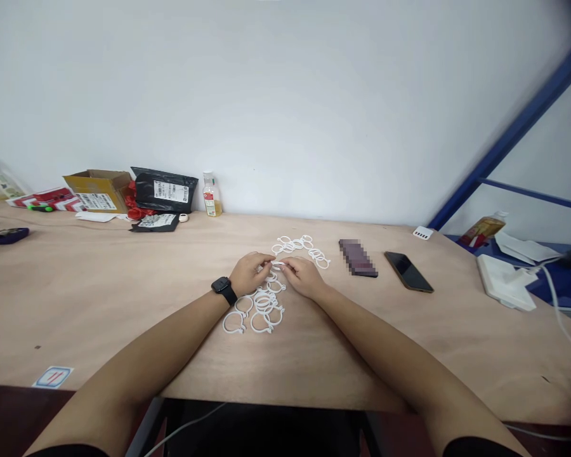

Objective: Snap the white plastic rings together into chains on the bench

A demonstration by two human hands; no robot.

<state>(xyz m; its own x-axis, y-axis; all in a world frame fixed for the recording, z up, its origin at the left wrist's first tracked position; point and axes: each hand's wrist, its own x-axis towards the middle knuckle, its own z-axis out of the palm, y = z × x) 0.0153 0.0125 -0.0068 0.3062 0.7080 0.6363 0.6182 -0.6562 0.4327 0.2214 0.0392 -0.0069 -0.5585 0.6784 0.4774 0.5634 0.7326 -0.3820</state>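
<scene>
Both hands meet over the middle of a wooden table (pixel 99 298). My left hand (pixel 250 271), with a black watch on its wrist, and my right hand (pixel 304 276) pinch the same small white plastic ring (pixel 277 263) between their fingertips. Just below the hands lies a heap of several white rings (pixel 259 308). Beyond the hands a second loose group of white rings (pixel 301 246) is spread out on the table.
Two phones lie to the right: a blurred one (pixel 358 257) and a black one (pixel 408 271). A small bottle (pixel 211 195), a black bag (pixel 165 190) and a cardboard box (pixel 99 189) stand by the wall. A blue frame (pixel 504 139) and white cables are at far right.
</scene>
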